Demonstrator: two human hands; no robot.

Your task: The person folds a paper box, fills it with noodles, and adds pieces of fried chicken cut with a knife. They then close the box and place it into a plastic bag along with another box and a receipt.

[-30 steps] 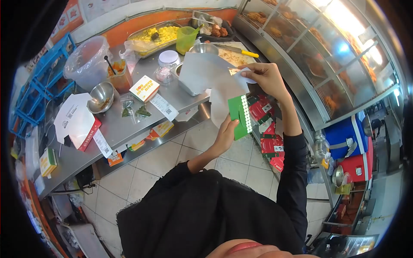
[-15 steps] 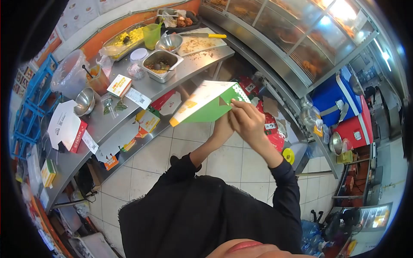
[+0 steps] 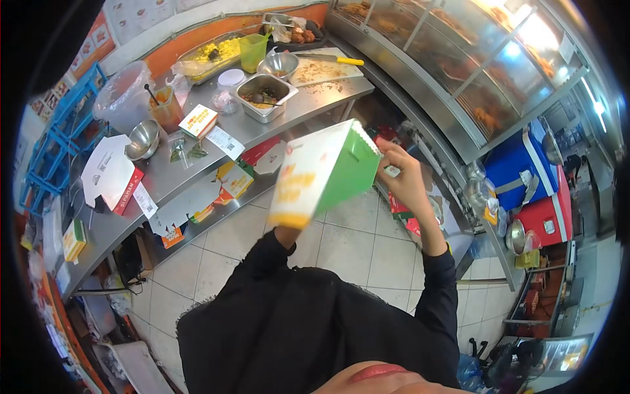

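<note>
A white, green and yellow cardboard food box (image 3: pixel 298 174) is held up in front of my body, tilted, its white printed side and green side showing. My left hand (image 3: pixel 287 235) is behind and under the box; only a bit near the wrist shows, the fingers being hidden, and the box rests in its hold. At the box's green right edge is my right hand (image 3: pixel 403 176), its fingers bent and apart with a gap between thumb and forefinger. Whether its fingertips touch the edge is hard to tell.
On the steel counter (image 3: pixel 321 98) stand a food pan (image 3: pixel 262 98), metal bowls, a cutting board with a yellow-handled knife (image 3: pixel 331 59), a small printed box (image 3: pixel 198 121) and a red-white carton (image 3: pixel 111 174). A glass food display (image 3: pixel 453 65) is at upper right, a blue cooler (image 3: pixel 515 167) below it.
The box has turned more upright, showing more of its white printed face. My left hand has gone behind it. My right hand has moved slightly right, away from my left hand, its fingers loosened.
</note>
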